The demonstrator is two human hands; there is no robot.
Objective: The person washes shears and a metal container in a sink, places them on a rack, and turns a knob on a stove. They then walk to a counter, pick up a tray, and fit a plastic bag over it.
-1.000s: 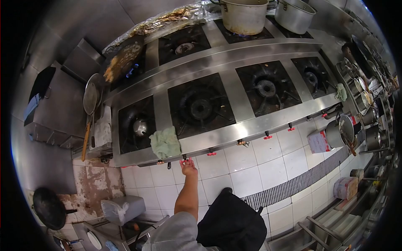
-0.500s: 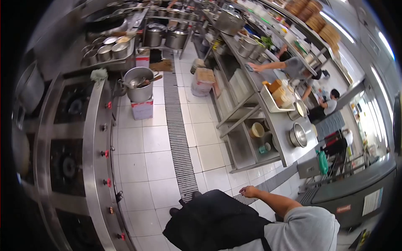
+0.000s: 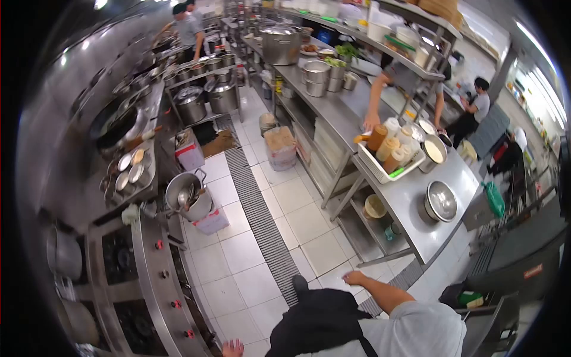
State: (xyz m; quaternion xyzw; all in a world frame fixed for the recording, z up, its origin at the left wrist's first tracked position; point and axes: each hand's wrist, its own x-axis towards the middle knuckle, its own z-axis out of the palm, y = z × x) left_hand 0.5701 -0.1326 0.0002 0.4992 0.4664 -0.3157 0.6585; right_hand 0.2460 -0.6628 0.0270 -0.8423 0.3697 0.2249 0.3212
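Observation:
My right hand (image 3: 355,278) hangs at my side above the white floor tiles, fingers loose, holding nothing. It is near the corner of the steel counter (image 3: 416,238). My left hand (image 3: 232,347) shows at the bottom edge with fingers apart and nothing in it, just off the front of the gas range (image 3: 151,262) with its red knobs. My black apron (image 3: 321,324) and one shoe (image 3: 300,284) are below me, between the hands.
A floor drain grate (image 3: 262,220) runs down the aisle. A steel pot (image 3: 187,193) sits on a box by the range. The counter carries a tray of bottles (image 3: 386,152) and a metal bowl (image 3: 440,202). A co-worker (image 3: 404,80) leans over the counter; others stand farther back.
My view has swung from the range to down the kitchen aisle. My left hand has left the red knob it was touching. The right arm now hangs at my side.

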